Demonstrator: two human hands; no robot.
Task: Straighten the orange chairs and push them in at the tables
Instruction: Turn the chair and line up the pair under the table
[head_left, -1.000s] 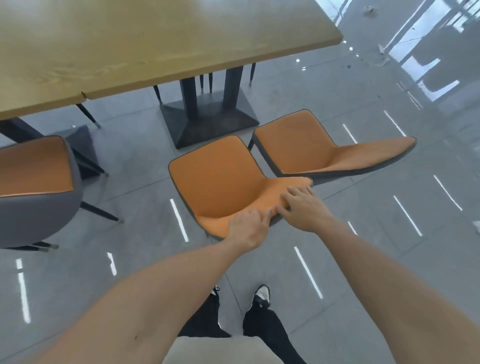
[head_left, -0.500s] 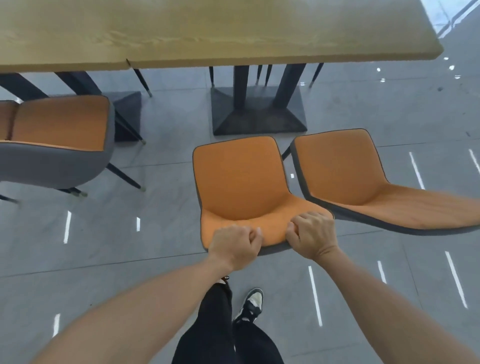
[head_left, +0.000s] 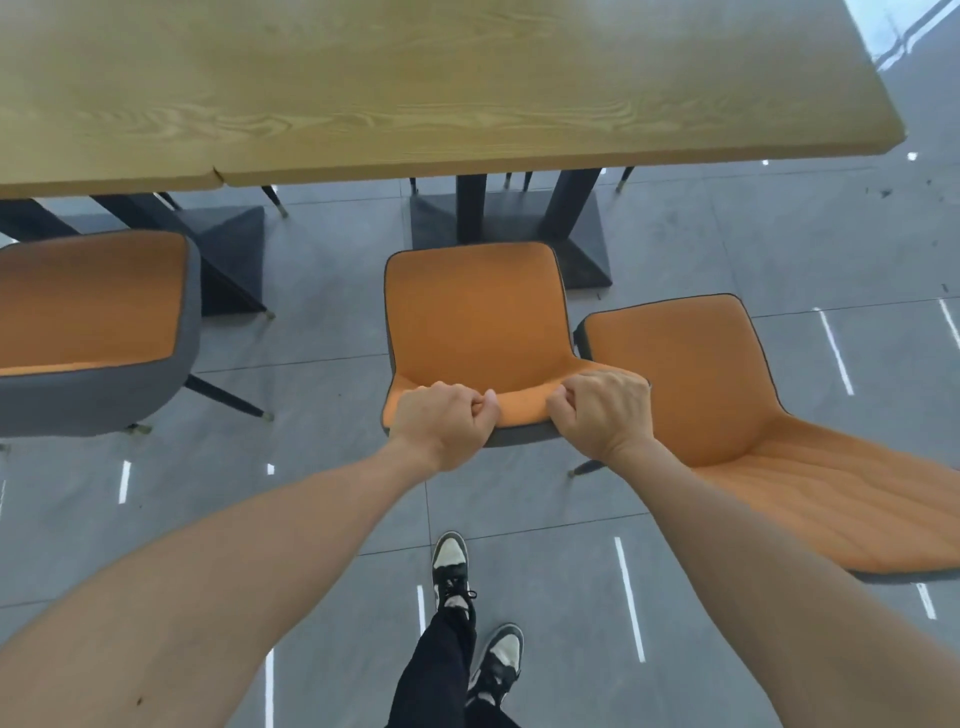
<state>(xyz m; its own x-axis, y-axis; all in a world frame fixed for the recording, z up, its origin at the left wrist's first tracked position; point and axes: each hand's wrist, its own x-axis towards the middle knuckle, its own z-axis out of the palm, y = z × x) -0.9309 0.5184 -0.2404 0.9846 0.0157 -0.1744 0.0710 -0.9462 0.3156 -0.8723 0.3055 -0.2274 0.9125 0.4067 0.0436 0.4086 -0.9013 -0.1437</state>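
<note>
While both fists clamp its backrest top, left hand (head_left: 441, 423) and right hand (head_left: 605, 410), the chair (head_left: 475, 317) looks light, rigid-shelled and padded; that rim is a good hold.

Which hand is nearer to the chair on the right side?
Right. The right hand grips the middle chair's backrest at the end beside the right chair; the left hand grips the far end.
</note>
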